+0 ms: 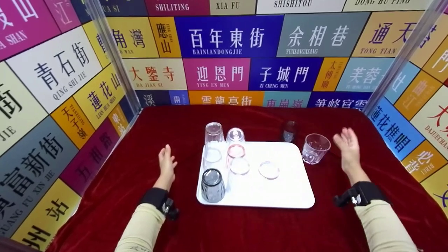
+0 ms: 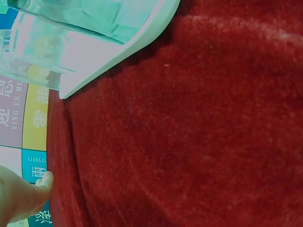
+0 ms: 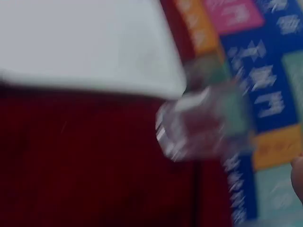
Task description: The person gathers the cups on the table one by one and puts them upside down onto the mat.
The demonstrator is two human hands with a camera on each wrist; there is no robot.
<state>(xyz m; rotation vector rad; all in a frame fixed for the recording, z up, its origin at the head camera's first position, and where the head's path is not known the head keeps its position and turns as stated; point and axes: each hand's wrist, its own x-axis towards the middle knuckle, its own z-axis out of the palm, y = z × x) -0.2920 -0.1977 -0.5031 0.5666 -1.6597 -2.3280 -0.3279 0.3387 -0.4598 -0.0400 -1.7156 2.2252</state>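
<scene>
My left hand hovers left of a white tray, fingers extended and holding nothing. On the tray's left half stand several glasses, among them a smoky grey ribbed glass at the near corner and a pinkish glass farther back. To the tray's right is a wide clear tumbler; my right hand is just beyond it, raised, fingers straight, apart from the glass. The right wrist view shows that tumbler blurred. A bit of the left hand appears in the left wrist view.
A dark glass stands behind the tray's back right edge. Clear glasses crowd its back left corner. Dark red velvet cloth covers the table. Sign-patterned panels and clear upright posts enclose the far side.
</scene>
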